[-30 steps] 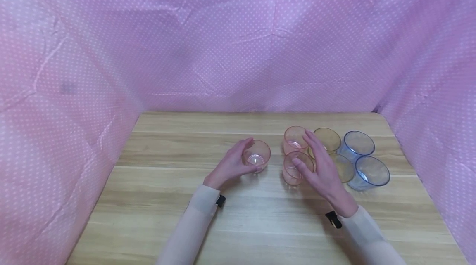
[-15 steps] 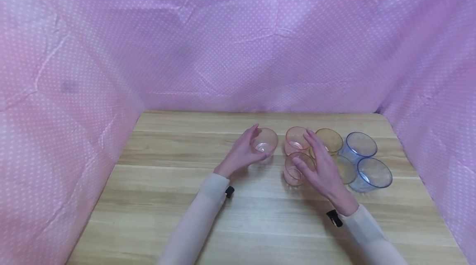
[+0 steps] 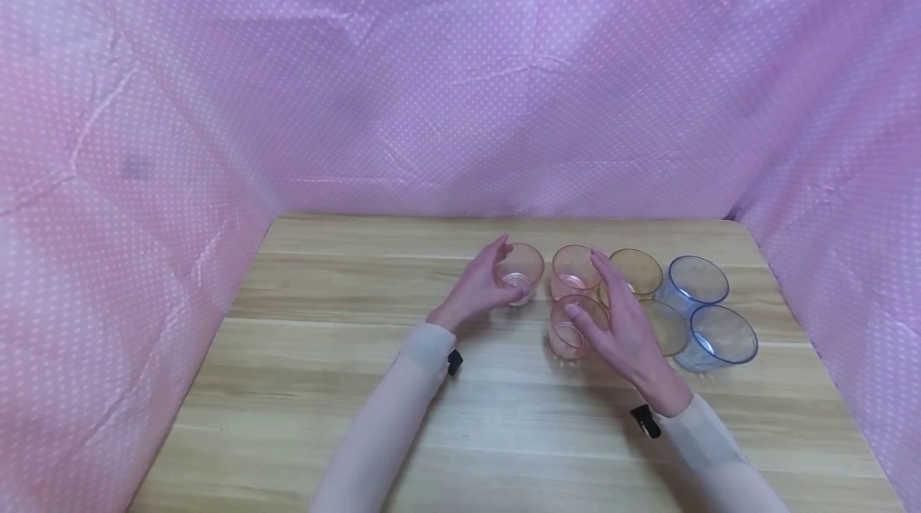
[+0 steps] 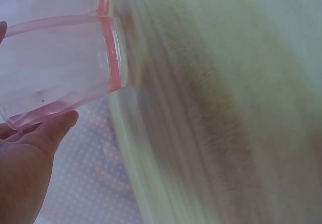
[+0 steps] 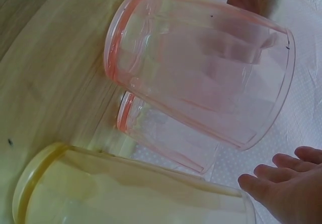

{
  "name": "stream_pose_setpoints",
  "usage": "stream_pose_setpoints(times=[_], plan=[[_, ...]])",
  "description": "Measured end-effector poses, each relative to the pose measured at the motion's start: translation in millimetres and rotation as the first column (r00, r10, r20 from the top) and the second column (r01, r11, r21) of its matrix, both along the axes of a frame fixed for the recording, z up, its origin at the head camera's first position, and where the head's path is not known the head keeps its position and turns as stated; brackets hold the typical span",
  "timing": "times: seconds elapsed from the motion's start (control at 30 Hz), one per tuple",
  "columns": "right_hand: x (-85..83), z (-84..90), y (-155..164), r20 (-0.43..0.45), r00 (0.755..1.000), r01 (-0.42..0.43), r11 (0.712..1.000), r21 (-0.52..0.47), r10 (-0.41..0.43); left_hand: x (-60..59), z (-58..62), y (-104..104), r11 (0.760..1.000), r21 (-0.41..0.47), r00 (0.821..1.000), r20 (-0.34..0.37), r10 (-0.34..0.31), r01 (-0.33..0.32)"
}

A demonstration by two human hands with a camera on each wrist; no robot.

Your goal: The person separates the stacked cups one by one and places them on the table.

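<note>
Pink dotted cloth (image 3: 460, 97) backs a wooden table (image 3: 324, 385) where the left hand (image 3: 478, 289) cups a clear pink plastic cup (image 3: 520, 273) while the right hand (image 3: 626, 329), fingers straight, rests beside another pink cup (image 3: 572, 328).

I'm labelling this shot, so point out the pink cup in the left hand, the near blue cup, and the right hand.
pink cup (image 3: 524, 273), head view, on its far inner wall.
near blue cup (image 3: 722, 335), head view, on its open mouth.
right hand (image 3: 624, 331), head view, on its back.
</note>
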State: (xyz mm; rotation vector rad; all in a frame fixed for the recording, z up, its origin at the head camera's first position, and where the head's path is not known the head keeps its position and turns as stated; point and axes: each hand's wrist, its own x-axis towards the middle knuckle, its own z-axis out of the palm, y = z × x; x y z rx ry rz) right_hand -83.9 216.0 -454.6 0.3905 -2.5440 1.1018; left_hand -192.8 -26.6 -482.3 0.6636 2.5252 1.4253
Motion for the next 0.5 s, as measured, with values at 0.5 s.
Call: stream_pose_setpoints(times=[0.5], plan=[[-2.2,-1.5,6,-0.023,1.0,-0.016,1.0,0.011,0.017,8.6,-10.1,-5,0.997,-0.064,0.999,0.016,0.031,-0.03]])
